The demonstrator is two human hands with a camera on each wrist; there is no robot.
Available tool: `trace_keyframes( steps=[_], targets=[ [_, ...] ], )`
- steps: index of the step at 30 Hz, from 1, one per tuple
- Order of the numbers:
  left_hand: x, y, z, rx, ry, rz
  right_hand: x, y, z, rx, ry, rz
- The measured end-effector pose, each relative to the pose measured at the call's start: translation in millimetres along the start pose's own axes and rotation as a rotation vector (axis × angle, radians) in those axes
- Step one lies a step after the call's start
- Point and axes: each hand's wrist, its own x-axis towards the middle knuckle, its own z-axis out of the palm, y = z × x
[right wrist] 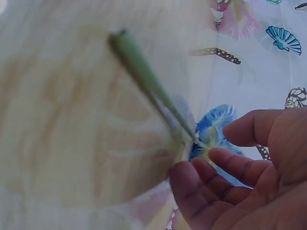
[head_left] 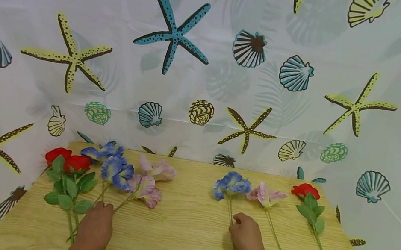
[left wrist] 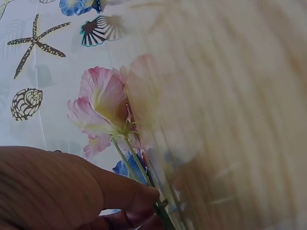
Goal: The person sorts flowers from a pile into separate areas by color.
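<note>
On the left of the head view, my left hand point(head_left: 95, 227) pinches thin green stems between thumb and fingers. The left wrist view shows a pink artificial flower point(left wrist: 103, 103) whose stems run into that pinch. Blue flowers point(head_left: 115, 171) and pink flowers point(head_left: 146, 189) fan out beyond the hand; which blue stems it holds, I cannot tell. Red roses point(head_left: 77, 163) lie just left of it. My right hand point(head_left: 248, 239) hovers at the stem of a single blue flower point(head_left: 232, 186). In the right wrist view its thumb and fingers are apart, beside the green stem point(right wrist: 144, 76).
A single pink flower point(head_left: 265, 195) and a single red rose point(head_left: 307, 191) lie to the right of my right hand. Everything lies on a wooden table point(head_left: 167, 241). A white cloth point(head_left: 190, 89) printed with starfish and shells hangs behind and around the table.
</note>
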Motion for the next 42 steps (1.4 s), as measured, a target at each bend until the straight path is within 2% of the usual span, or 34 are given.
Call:
trace_keyframes(
  steps=[7,11,18,21,25,27,29,32,36,39,42],
  targets=[
    [2.1,1.1,-2.7,0.004,-0.021,-0.013,-2.8,-5,-6,0.027,-0.034,0.047],
    [2.4,1.1,-4.1,-0.016,-0.002,-0.032,-3.4,-4,-6,0.027,-0.041,0.059],
    [-1.2,5.3,-10.0,-0.099,0.129,-0.04,-6.2,-5,-6,0.034,-0.007,0.057],
    [-2.2,9.6,-11.7,-0.144,0.169,-0.017,-7.0,-8,-6,0.031,0.004,0.042],
    [-2.2,16.0,-10.7,-0.152,0.254,0.025,-9.3,-14,-8,0.062,0.019,0.042],
    [-2.3,19.2,-11.4,-0.177,0.244,0.038,-10.9,-17,-10,0.097,0.026,0.053],
    [-2.7,22.6,-11.5,-0.245,0.201,0.033,-11.8,-21,-11,0.128,0.032,0.061],
    [-5.4,28.7,-8.9,-0.41,0.11,0.026,-13.0,-26,-11,0.183,0.051,0.064],
    [-12.5,40.2,0.5,-0.599,0.054,0.045,-16.1,-36,-6,0.284,0.07,0.067],
    [-17.9,51.4,6.9,-0.68,0.018,0.065,-20.1,-45,-1,0.363,0.06,0.059],
    [-22.1,64.1,13.9,-0.72,-0.002,0.091,-24.9,-54,5,0.427,0.04,0.038]
  ],
)
